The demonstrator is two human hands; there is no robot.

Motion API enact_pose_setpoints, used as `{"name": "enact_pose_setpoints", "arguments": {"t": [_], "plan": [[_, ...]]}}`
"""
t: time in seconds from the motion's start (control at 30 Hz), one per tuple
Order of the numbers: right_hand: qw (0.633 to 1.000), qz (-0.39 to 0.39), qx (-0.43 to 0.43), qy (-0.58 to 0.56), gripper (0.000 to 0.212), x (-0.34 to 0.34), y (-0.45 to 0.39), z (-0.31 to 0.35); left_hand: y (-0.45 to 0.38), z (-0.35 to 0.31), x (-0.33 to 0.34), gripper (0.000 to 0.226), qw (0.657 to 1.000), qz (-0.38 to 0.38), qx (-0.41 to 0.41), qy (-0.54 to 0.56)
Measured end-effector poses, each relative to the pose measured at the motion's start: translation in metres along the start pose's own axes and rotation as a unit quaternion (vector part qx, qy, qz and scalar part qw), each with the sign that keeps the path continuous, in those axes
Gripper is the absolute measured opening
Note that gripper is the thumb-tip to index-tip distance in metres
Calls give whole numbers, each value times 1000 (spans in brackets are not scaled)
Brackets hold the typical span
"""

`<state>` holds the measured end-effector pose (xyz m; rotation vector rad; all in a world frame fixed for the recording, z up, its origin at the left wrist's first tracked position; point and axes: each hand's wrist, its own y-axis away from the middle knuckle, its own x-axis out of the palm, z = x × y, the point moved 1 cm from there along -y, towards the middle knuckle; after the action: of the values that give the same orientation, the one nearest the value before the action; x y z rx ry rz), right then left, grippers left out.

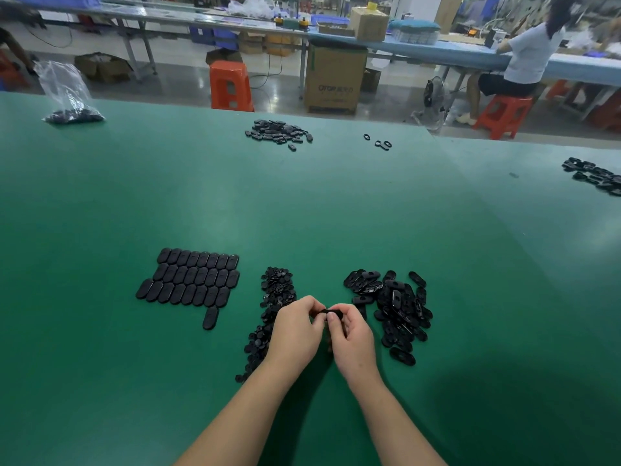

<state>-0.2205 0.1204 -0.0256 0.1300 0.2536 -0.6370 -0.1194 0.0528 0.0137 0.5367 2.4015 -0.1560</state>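
Note:
My left hand (295,327) and my right hand (351,334) meet over the green table (302,203), and together they pinch one small black oval plastic part (331,313) between their fingertips. Most of that part is hidden by the fingers. Left of my hands runs a strip of small black round pieces (272,307). To the right lies a heap of black oval shells (393,307) with openings. Further left, finished black ovals (191,280) lie flat in neat rows, with one single oval (210,317) below them.
A far pile of black parts (279,132), three loose rings (379,142), a clear bag of parts (72,109) at far left, another pile (596,176) at the right edge. Beyond the table: orange stools (231,85), a carton (334,80), a seated person (524,58).

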Motion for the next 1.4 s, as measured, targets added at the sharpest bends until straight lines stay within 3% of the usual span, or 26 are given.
{"name": "enact_pose_setpoints", "arguments": {"t": [0.47,0.6,0.83,1.0,1.17,1.27,1.4], "plan": [[999,8,-5,35,7,-1,-1,1,2,0,0,12,998,-17,51,-34],[1000,9,0,19,12,-2,-1,2,5,3,-1,31,990,-11,120,-69],[999,17,5,-29,15,-3,1,7,11,7,-18,19,954,-70,229,-181],[999,16,9,-28,16,-3,4,7,18,45,-66,21,974,-188,70,-104],[1000,17,7,-18,15,-1,4,7,39,117,-119,19,948,-298,-78,-76],[1000,17,5,-13,15,-1,4,7,45,141,-129,15,939,-301,-138,-91],[1000,18,8,-8,15,-1,5,7,45,145,-126,12,945,-252,-160,-136]]}}
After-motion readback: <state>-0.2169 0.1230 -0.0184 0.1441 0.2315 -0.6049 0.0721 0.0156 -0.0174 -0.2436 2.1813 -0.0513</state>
